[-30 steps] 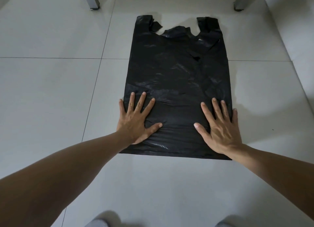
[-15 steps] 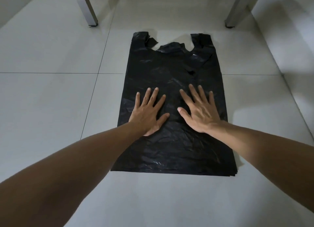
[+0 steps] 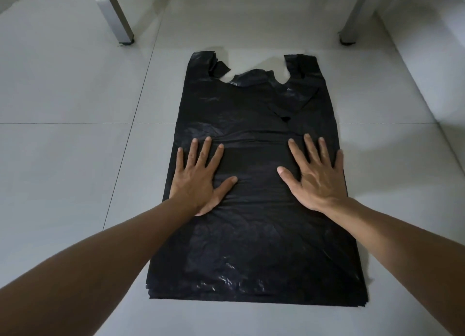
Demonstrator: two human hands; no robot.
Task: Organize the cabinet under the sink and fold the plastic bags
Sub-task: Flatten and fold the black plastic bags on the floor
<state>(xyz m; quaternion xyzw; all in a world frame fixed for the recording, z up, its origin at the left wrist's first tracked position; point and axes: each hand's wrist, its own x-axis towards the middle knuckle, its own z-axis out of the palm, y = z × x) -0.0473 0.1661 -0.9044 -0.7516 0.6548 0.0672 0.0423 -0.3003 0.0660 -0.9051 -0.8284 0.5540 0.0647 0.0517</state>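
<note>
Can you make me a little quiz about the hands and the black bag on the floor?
1. True or false: the black plastic bag is already folded into a small square.
2. Which hand lies nearer the bag's side edge? A) left hand B) right hand C) neither touches the bag
3. Fill in: the bag's handles point toward the two metal ____.

Key
1. False: it lies spread flat on the tiled floor, both hands pressing on it with straight fingers.
2. B: its little finger reaches the right edge.
3. Legs.
</note>
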